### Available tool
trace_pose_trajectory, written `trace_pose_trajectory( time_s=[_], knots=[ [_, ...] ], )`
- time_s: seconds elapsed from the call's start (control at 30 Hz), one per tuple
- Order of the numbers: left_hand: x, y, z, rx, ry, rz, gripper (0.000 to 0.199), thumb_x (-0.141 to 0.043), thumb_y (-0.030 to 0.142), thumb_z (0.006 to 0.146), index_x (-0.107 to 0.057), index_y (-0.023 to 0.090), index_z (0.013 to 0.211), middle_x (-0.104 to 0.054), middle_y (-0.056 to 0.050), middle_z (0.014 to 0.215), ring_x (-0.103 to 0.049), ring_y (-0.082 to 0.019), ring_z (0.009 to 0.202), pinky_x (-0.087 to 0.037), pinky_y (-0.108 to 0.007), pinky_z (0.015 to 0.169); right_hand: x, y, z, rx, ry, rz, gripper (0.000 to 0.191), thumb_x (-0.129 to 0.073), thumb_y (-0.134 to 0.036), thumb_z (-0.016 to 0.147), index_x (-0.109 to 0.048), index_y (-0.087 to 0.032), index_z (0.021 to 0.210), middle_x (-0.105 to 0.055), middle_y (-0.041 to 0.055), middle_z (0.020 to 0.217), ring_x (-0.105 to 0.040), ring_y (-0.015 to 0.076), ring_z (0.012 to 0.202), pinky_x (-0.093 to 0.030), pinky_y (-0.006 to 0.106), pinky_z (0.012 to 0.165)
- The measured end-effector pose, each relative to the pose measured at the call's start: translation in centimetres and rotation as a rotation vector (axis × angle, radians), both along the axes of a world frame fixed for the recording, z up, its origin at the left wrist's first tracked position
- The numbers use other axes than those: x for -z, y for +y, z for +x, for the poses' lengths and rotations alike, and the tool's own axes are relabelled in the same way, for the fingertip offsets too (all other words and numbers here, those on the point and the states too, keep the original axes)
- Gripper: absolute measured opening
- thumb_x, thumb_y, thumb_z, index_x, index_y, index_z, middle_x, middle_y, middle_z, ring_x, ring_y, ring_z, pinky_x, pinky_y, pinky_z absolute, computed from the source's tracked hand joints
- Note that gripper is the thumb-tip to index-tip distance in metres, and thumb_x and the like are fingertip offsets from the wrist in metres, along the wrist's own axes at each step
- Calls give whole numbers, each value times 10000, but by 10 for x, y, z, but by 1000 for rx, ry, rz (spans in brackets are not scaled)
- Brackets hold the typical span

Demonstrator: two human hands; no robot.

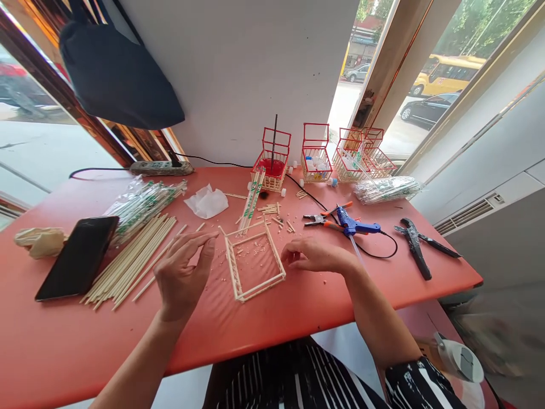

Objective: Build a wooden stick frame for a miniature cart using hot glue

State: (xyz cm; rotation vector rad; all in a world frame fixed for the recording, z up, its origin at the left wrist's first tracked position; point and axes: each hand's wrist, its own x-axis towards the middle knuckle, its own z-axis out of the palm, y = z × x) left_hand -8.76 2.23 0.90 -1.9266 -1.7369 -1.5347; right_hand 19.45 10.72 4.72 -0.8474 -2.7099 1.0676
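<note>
A box-like frame of pale wooden sticks (259,282) rests on the red table in front of me, with ladder-like sides. My left hand (183,271) is raised at its left, thumb and forefinger brought together in a pinch near the far left corner. Whatever lies between those fingertips is too small to make out. Beside the frame's right side is my right hand (315,255), fingers loosely bent and thumb apart; the fingertips are close to the frame, and I cannot tell whether they touch it. Wood crumbs (255,253) and short stick pieces (270,209) lie in and behind the frame.
Long sticks (131,258), a phone (79,258) and wrapped chopsticks (145,207) lie left. A blue glue gun (351,221), orange-handled pliers (317,220) and black-handled pliers (413,244) lie right. Small stick carts, one with a red seat (272,167), stand along the wall.
</note>
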Motion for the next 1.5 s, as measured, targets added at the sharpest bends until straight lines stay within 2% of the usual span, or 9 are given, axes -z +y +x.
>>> trace_pose_trajectory(
  time_s=[0.13,0.23,0.4,0.5,0.63,0.93,1.23,1.37,1.5],
  knots=[
    [-14,-19,19,143,46,60,180,-641,145,919,-722,240,1049,-737,-41,973,-684,-197,934,-535,-355,911,0,0,1,-58,-41,-76,175,-769,-142,837,-696,-162,995,-704,10,909,-648,141,810,-472,227,716],
    [-13,-37,37,253,171,53,278,-661,72,888,-694,210,1128,-743,-54,983,-666,-213,982,-511,-367,928,1,0,1,-65,-61,-71,197,-786,-185,841,-676,-163,1003,-682,13,919,-632,151,830,-460,239,731],
    [-10,-52,63,203,353,-4,295,-665,94,901,-669,151,1190,-755,-95,1039,-650,-269,1051,-454,-408,934,3,-1,0,-74,-53,-69,168,-777,-172,847,-661,-162,968,-658,5,892,-608,141,790,-440,235,709],
    [-12,-52,73,162,429,7,272,-686,133,900,-669,125,1171,-761,-101,993,-644,-293,1034,-438,-427,917,4,-1,-1,-90,-42,-69,143,-767,-143,846,-661,-159,940,-649,-5,865,-594,131,771,-429,228,700],
    [-11,-49,81,123,504,-18,242,-711,187,895,-684,151,1133,-768,-80,971,-644,-288,1020,-424,-420,905,6,1,-2,-109,-44,-73,111,-751,-111,848,-667,-152,908,-641,-20,819,-574,117,750,-403,217,682],
    [-9,-50,95,91,430,-32,133,-692,127,894,-697,162,1023,-768,-47,887,-643,-277,964,-412,-412,874,8,0,-5,-119,-10,-75,79,-727,-83,856,-687,-139,894,-646,-23,789,-572,103,722,-389,207,665],
    [-2,-51,91,92,442,-46,148,-697,102,881,-696,172,1011,-759,-34,885,-647,-257,974,-408,-406,886,8,0,-6,-108,76,-140,74,-727,-101,860,-681,-147,895,-673,-16,811,-613,113,753,-435,215,686],
    [-7,-51,91,60,417,-31,159,-694,102,885,-696,168,1029,-756,-42,877,-646,-262,964,-416,-408,878,6,-1,-8,-102,145,-174,65,-728,-137,872,-675,-156,904,-677,-18,822,-617,112,761,-448,217,699],
    [-16,-48,88,34,392,8,170,-690,112,890,-695,169,1050,-764,-53,890,-645,-273,969,-428,-420,888,0,-5,-11,-62,227,-100,94,-737,-229,895,-675,-165,925,-658,-13,848,-604,114,780,-436,218,676]
  ],
)
